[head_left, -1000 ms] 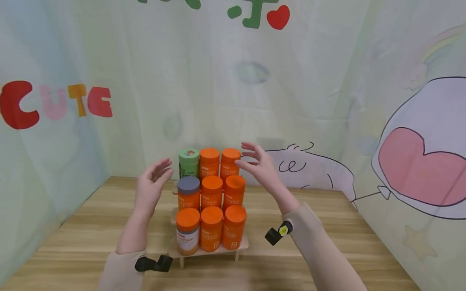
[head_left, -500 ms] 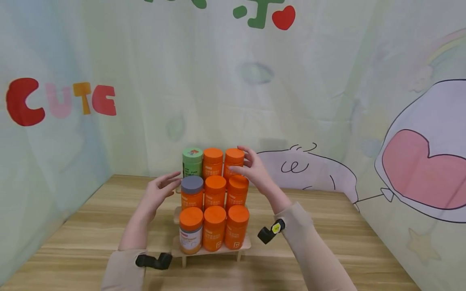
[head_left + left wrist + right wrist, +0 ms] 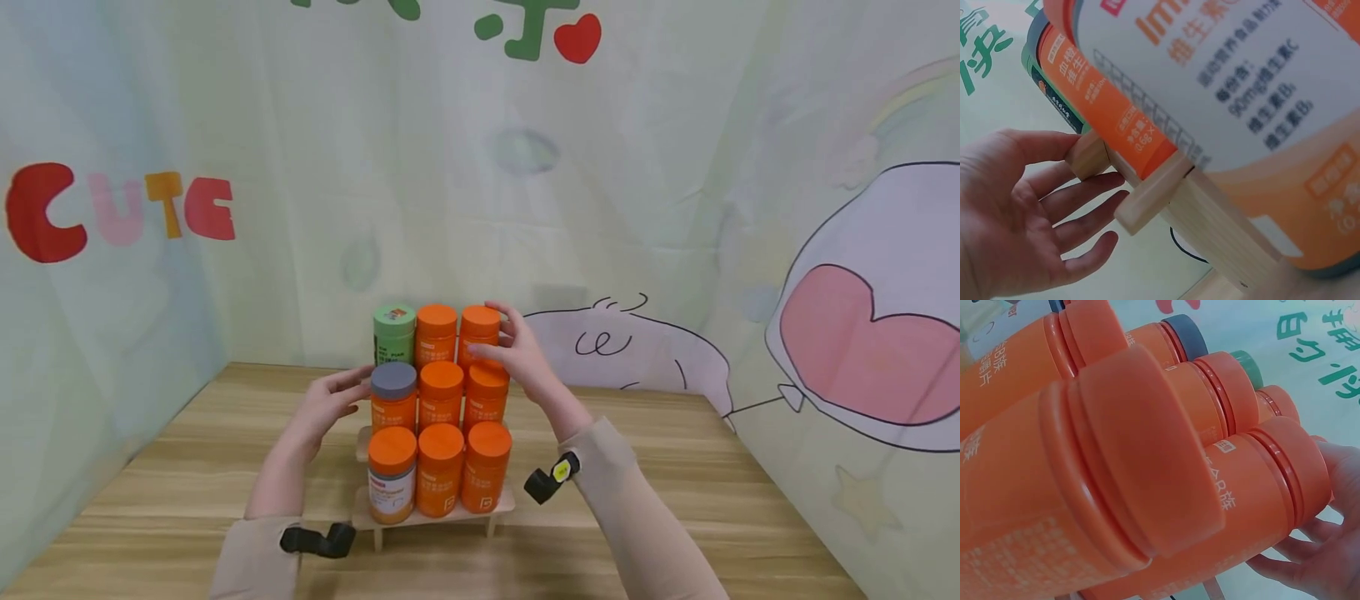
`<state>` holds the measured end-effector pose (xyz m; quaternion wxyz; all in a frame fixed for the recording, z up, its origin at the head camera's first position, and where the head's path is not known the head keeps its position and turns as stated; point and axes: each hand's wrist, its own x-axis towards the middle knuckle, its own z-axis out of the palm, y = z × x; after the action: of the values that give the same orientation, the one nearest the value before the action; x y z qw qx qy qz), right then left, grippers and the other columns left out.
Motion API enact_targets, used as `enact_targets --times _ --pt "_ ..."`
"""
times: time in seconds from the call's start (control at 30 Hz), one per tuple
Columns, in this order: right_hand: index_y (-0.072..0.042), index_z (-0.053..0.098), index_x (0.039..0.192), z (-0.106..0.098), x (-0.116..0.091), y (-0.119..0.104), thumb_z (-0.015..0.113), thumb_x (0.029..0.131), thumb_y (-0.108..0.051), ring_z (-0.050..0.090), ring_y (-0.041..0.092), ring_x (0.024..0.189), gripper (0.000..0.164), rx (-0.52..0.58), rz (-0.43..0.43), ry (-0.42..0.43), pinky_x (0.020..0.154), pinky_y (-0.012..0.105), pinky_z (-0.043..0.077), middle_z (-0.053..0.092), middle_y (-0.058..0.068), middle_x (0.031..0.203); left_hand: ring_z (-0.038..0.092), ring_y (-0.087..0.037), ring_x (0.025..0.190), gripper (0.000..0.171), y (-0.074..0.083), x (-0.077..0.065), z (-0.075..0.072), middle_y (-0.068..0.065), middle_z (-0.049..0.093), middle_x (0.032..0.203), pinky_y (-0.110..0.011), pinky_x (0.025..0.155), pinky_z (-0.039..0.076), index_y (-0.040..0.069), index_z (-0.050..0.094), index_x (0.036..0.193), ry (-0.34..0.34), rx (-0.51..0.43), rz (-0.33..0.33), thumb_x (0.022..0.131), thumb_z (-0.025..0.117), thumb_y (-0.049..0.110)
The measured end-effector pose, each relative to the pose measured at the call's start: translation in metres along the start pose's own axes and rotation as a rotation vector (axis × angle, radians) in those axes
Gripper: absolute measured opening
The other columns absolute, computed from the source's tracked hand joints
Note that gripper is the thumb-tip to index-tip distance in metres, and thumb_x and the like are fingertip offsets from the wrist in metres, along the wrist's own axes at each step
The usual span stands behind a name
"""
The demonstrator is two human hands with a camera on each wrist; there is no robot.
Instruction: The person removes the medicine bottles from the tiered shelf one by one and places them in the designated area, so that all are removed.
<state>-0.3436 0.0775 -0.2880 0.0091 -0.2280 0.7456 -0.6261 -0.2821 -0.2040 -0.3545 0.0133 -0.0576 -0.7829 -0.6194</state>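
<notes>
A three-step wooden stand (image 3: 427, 521) carries three rows of jars, mostly orange. My left hand (image 3: 321, 407) is at the left end of the top step, beside the green jar (image 3: 394, 335) and the grey-lidded jar (image 3: 393, 385). In the left wrist view, the thumb and forefinger lie around the step's wooden end (image 3: 1090, 156), the other fingers loosely bent. On the opposite side my right hand (image 3: 523, 357) holds the orange jar (image 3: 480, 320) at the back right, thumb in front and forefinger behind. Nearer jars (image 3: 1260, 481) hide most of that hold in the right wrist view.
A white-labelled jar (image 3: 392, 493) stands at the front left of the bottom step. The wooden tabletop (image 3: 637, 500) extends around the stand. Behind it hangs a printed curtain (image 3: 420, 183), and more printed cloth (image 3: 847, 333) closes the right side.
My left hand has moved right, up to the stand's top step. My right hand has come left and closed around the back right orange jar. The jars and stand keep their arrangement.
</notes>
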Motion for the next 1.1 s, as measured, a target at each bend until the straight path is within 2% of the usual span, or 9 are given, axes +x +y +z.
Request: enact_targets --times 0.2,0.4,0.63,0.7,0.8,0.93,1.1 --pt "-0.018 0.033 0.149 0.002 -0.001 0.000 0.069 0.087 -0.008 0.057 0.031 0.116 0.073 0.009 -0.010 0.018 0.095 0.044 0.051 0.053 0.016 0.135 0.031 -0.043 0.142 0.059 0.001 -0.001 -0.001 -0.025 0.029 0.156 -0.054 0.112 0.033 0.000 0.034 0.150 -0.014 -0.026 -0.018 0.100 0.053 0.024" --pt "-0.016 0.032 0.150 0.002 -0.004 0.000 0.068 0.088 -0.008 0.056 0.032 0.120 0.072 0.005 -0.019 0.030 0.096 0.045 0.051 0.052 0.017 0.136 0.035 -0.043 0.139 0.059 -0.001 0.000 -0.001 -0.026 0.030 0.155 -0.055 0.112 0.033 0.000 0.033 0.151 -0.019 -0.038 -0.021 0.100 0.053 0.025" --pt "-0.013 0.031 0.150 -0.007 -0.008 0.001 0.066 0.089 -0.007 0.054 0.033 0.121 0.071 -0.010 -0.075 0.074 0.097 0.045 0.050 0.050 0.017 0.139 0.040 -0.042 0.135 0.059 -0.007 0.000 -0.002 -0.026 0.032 0.154 -0.054 0.111 0.034 0.001 0.034 0.150 -0.004 -0.063 0.000 0.100 0.053 0.025" --pt "-0.012 0.032 0.150 -0.012 -0.010 0.001 0.067 0.089 -0.008 0.053 0.034 0.121 0.071 -0.027 -0.092 0.108 0.097 0.047 0.049 0.051 0.018 0.139 0.045 -0.038 0.132 0.059 -0.009 0.001 -0.002 -0.025 0.035 0.153 -0.053 0.111 0.035 0.002 0.035 0.150 0.001 -0.072 0.008 0.100 0.053 0.026" --pt "-0.011 0.033 0.150 -0.022 -0.014 0.000 0.068 0.088 -0.010 0.053 0.034 0.122 0.071 -0.064 -0.110 0.154 0.099 0.049 0.047 0.051 0.018 0.138 0.056 -0.022 0.119 0.059 -0.014 0.003 -0.004 -0.021 0.046 0.146 -0.051 0.110 0.037 0.004 0.037 0.150 0.018 -0.082 0.015 0.099 0.055 0.028" --pt "-0.010 0.034 0.149 -0.037 -0.021 0.001 0.069 0.088 -0.009 0.052 0.035 0.123 0.070 -0.079 -0.119 0.194 0.102 0.051 0.044 0.051 0.018 0.139 0.058 0.000 0.101 0.060 -0.018 0.005 -0.005 -0.003 0.062 0.129 -0.050 0.109 0.038 0.005 0.038 0.150 0.028 -0.101 0.021 0.099 0.056 0.031" --pt "-0.011 0.034 0.149 -0.054 -0.030 0.010 0.069 0.088 -0.008 0.052 0.035 0.123 0.070 -0.104 -0.090 0.222 0.102 0.051 0.044 0.052 0.018 0.139 0.059 0.005 0.096 0.060 -0.020 0.006 -0.005 0.014 0.065 0.115 -0.048 0.108 0.039 0.004 0.037 0.150 0.021 -0.123 0.032 0.100 0.055 0.032"
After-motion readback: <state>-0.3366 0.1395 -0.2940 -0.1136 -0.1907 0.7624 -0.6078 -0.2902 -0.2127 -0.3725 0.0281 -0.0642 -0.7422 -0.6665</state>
